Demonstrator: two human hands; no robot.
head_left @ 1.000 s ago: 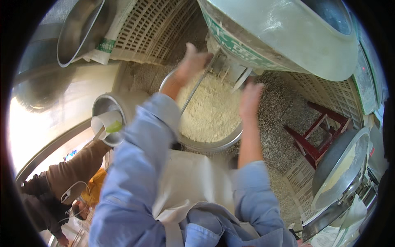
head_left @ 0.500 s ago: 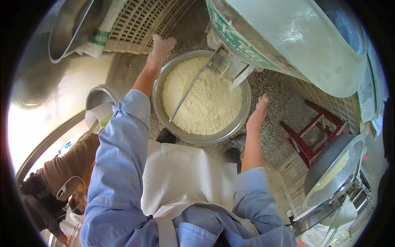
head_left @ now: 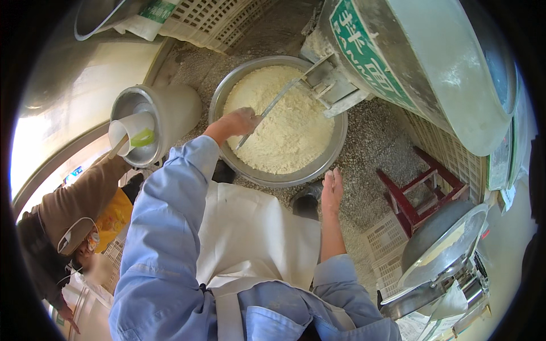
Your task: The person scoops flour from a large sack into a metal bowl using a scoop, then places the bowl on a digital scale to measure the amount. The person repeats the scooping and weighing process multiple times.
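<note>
Several fingers of the left hand [head_left: 234, 122] are resting half curled against a metal rod [head_left: 278, 98]; whether they are wrapping fully around it, one cannot tell. The right hand [head_left: 332, 193] is holding nothing, its fingers lying straight and close together just beside the near right rim of a metal bowl [head_left: 278, 181]. Good handling is probably calling for a full-fist hold near the rod's free end, a slow, even movement, and a cuff well clear of the flour [head_left: 290, 133]. The rod is lying over the bowl, its long axis running slantwise from the spout [head_left: 335, 91] at far right; its free end is pointing near left, over the flour's edge. Farther out, a large machine [head_left: 438, 74] is standing at far right, a red stool [head_left: 438, 206] is occupying the right, and a bucket [head_left: 179, 111] is standing at left, a white jug [head_left: 133, 125] showing at its mouth.
</note>
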